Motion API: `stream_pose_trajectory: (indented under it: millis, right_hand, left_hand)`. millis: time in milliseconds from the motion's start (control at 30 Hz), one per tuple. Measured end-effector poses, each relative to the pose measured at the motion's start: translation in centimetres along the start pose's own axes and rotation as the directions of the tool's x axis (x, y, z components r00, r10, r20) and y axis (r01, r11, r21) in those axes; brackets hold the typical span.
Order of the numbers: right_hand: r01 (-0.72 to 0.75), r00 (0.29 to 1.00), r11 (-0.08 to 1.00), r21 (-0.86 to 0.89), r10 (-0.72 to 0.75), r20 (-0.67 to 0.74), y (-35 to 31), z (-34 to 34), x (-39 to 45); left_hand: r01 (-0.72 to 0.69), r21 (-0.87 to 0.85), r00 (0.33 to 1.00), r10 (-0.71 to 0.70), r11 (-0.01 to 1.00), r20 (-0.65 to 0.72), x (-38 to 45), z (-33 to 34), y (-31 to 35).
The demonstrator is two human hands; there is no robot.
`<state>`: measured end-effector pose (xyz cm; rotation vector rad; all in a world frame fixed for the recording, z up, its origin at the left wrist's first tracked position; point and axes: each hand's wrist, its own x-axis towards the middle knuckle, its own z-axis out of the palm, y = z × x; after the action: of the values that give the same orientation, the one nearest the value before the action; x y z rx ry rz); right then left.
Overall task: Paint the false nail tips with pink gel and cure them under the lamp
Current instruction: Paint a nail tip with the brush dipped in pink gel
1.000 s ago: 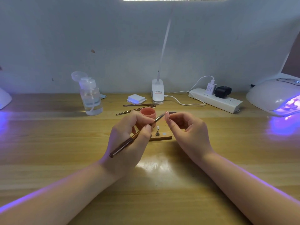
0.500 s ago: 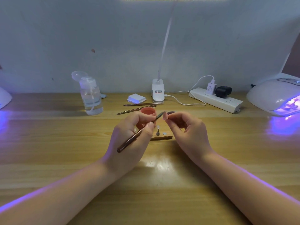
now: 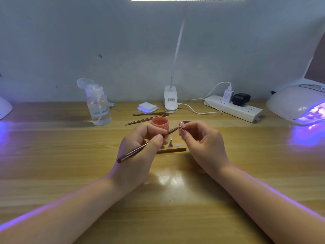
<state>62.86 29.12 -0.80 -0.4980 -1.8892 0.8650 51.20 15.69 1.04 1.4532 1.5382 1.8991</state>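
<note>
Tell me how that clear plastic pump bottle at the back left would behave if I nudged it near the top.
The clear plastic pump bottle looks tall and narrow, so a push near the top would probably tip it. It seems only partly filled with clear liquid, so likely fairly light and easy to slide. Its flip cap stands open, so some liquid might escape if it fell.

Wooden table [image 3: 52, 164] with pump bottle [image 3: 98, 107], power strip [image 3: 233, 109], lit curing lamp [image 3: 297, 104].
</note>
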Motion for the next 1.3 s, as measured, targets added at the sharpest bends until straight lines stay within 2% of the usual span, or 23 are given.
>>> stream_pose_trajectory:
  millis: [100,200,367,633,733,833,933,1033,1133,1300]
  right_hand:
    - [-0.015,1.0,1.0,0.012,0.015,0.005,0.21,0.06,0.04]
    - [-0.039,0.999,0.998,0.038,0.039,0.011,0.41,0.07,0.02]
    - [-0.079,0.997,0.996,0.048,0.079,0.01,0.61,0.03,0.13]
    - [-0.071,0.997,0.997,0.027,0.071,0.011,0.56,0.03,0.1]
    - [-0.07,0.998,0.997,0.014,0.07,0.004,0.62,0.0,0.14]
    - [-0.07,0.998,0.997,0.024,0.07,-0.007,0.63,0.03,0.15]
    - [-0.063,0.998,0.998,0.021,0.063,-0.01,0.62,0.13,0.18]
    - [-0.057,0.998,0.998,0.01,0.057,-0.018,0.63,0.16,0.21]
    - [-0.051,0.999,0.999,-0.004,0.051,-0.013,0.63,0.14,0.19]
    - [-0.041,0.999,0.999,-0.015,0.04,-0.015,0.52,0.13,0.2]
  left_hand:
    - [-0.022,-0.055,0.999,0.02,0.998,-0.03,0.19,-0.09,0.08]
    - [-0.009,-0.026,0.998,0.007,1.0,-0.068,0.26,-0.04,-0.04]
    - [0.03,-0.03,1.0,-0.03,0.999,-0.005,0.13,0.08,-0.28]
    - [0.019,-0.003,0.998,-0.019,1.0,-0.054,0.05,0.18,-0.2]
    - [-0.005,-0.006,1.0,0.005,1.0,-0.013,-0.12,0.23,-0.15]
    - [-0.052,-0.009,0.997,0.051,0.999,-0.05,-0.15,0.01,0.0]
    - [-0.057,0.038,0.994,0.061,0.998,-0.094,0.0,0.0,0.09]
    - [-0.007,0.047,0.998,0.01,0.999,-0.059,-0.02,0.17,0.01]
    - [-0.033,0.086,0.999,0.036,0.996,-0.032,-0.25,-0.09,0.01]
    - [-0.058,0.121,0.995,0.068,0.991,-0.074,-0.18,-0.18,0.14]
